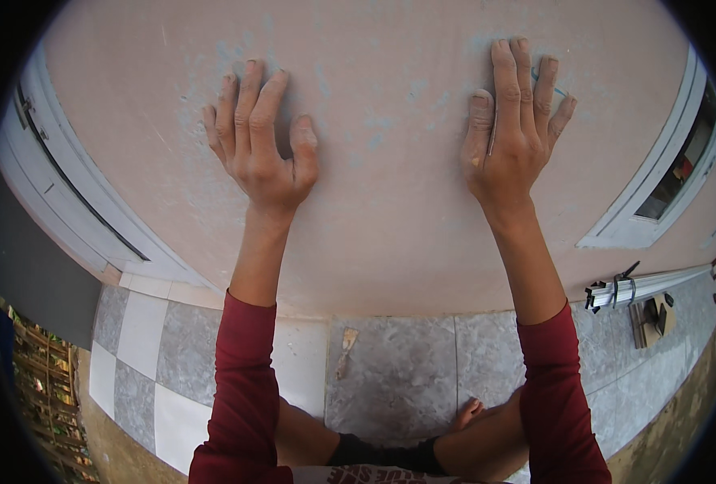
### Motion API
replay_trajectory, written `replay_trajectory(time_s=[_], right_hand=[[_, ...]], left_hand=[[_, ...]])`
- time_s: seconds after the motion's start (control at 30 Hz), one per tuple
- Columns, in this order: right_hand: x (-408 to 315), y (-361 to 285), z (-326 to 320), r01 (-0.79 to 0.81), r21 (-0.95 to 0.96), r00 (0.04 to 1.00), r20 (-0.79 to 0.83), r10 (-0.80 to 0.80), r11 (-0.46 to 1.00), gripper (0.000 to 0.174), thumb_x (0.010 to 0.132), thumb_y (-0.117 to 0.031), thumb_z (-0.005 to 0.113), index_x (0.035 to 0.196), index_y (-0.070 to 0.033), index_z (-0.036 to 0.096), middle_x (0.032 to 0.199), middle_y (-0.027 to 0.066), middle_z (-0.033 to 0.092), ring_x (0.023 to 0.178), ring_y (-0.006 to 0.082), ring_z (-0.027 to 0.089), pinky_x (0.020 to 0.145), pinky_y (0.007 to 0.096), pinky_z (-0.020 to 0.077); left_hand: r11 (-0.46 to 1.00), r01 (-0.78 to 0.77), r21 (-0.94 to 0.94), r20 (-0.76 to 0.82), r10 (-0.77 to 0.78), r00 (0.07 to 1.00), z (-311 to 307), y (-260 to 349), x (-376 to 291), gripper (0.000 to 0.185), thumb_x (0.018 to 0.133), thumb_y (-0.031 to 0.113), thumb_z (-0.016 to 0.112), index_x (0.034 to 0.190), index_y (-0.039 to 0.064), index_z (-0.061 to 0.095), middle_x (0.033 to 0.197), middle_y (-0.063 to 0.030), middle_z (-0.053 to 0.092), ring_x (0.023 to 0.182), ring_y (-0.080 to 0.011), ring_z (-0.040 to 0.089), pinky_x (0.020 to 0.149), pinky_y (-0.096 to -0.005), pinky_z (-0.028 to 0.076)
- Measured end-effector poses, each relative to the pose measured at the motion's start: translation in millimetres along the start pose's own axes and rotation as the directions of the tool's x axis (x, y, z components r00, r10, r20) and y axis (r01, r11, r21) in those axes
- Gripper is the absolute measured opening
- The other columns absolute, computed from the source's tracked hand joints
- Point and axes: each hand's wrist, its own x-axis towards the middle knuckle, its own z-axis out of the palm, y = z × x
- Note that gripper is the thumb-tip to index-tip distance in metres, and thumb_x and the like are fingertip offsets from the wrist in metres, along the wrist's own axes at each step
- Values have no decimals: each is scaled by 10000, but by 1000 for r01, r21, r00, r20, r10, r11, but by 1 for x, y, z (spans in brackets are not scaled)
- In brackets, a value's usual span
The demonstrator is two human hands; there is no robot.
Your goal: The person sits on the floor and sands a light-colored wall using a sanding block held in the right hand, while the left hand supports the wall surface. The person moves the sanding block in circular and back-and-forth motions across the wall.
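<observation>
My left hand (pixel 264 142) lies palm-down against a pinkish painted wall (pixel 382 199), fingers spread and nothing visible in it. Dust coats the fingers of both hands. To the right, my right hand (pixel 512 127) presses on the same wall, fingers pointing up. A thin sheet (pixel 493 132) shows its pale edge between the thumb and index finger; the rest is mostly hidden under the palm. Blue lines show beside the ring and little fingers. Pale blue patches (pixel 375 141) mark the wall around and between both hands.
A putty knife (pixel 347 351) lies on the grey tile floor (pixel 394 381) below the wall. White-framed door (pixel 85 175) at left, white-framed window (pixel 630 212) at right. Bundled metal profiles (pixel 648 287) and a block-like object (pixel 653 320) lie at right. My bent legs (pixel 485 432) are below.
</observation>
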Motion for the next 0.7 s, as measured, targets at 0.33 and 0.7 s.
replay_trajectory(time_s=[0.33, 0.7], right_hand=[[14, 11, -6, 33, 69, 999, 27, -35, 997, 460, 1077, -243, 545, 1536, -229, 566, 1603, 61, 543, 1593, 318, 309, 1289, 622, 36], [-35, -38, 4, 190, 79, 960, 196, -202, 979, 473, 1051, -266, 592, 1524, -258, 576, 1595, -22, 552, 1569, 263, 365, 1307, 563, 45]], left_hand=[[997, 18, -74, 3, -18, 1000, -6, -4, 4, 446, 903, 267, 624, 1330, 168, 706, 1452, -74, 680, 1486, -298, 484, 1286, -533, 196], [998, -20, -51, -9, 20, 1000, -5, -2, 4, 472, 880, 199, 632, 1343, 133, 693, 1448, -116, 672, 1474, -333, 490, 1262, -543, 241]])
